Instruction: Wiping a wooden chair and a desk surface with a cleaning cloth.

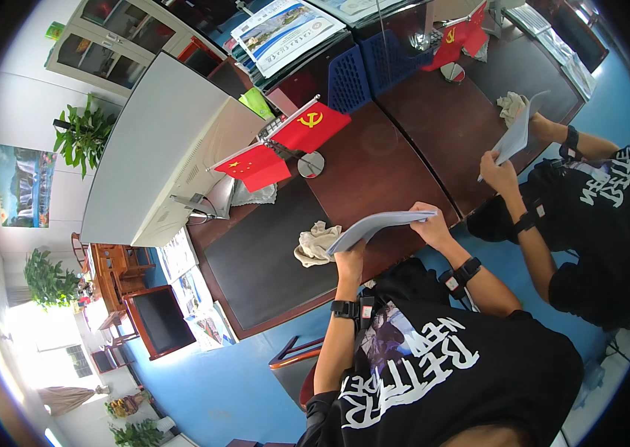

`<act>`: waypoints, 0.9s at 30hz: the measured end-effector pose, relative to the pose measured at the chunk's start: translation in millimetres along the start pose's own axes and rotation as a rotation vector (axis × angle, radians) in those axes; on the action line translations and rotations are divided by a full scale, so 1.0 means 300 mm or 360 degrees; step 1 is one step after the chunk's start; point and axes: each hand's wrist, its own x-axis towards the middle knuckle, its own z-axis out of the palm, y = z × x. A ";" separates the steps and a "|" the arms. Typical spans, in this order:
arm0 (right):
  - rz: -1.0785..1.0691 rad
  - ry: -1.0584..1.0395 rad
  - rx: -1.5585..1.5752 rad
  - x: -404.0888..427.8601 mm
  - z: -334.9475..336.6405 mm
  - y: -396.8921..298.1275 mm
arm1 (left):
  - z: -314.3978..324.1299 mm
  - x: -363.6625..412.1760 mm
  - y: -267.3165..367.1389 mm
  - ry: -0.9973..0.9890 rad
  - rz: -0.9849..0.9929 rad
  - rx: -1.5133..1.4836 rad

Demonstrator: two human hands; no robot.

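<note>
A thin sheaf of white paper point(376, 224) bends upward between my hands, above the front part of a dark wooden desk point(373, 167). My left hand point(350, 264) grips its near left corner. My right hand point(433, 226) pinches the opposite end. Just beyond the left hand, a crumpled cream cloth point(313, 243) lies on a black desk mat point(264, 268). Both wrists carry black straps with small boxes. Whatever is on the paper's faces cannot be read from this angle.
Two small red flags point(310, 124) share a round metal base point(311, 165) beyond the paper. A large monitor point(197, 162) stands left. Blue baskets point(348, 78) and stacked printed matter point(288, 31) line the back. The right side looks like a mirror reflection. A chair armrest point(295, 357) is below.
</note>
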 end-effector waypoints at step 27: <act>0.0435 -0.0138 -0.0122 -0.018 -0.073 0.108 | -0.057 0.082 -0.185 -0.0284 -0.0683 -0.0090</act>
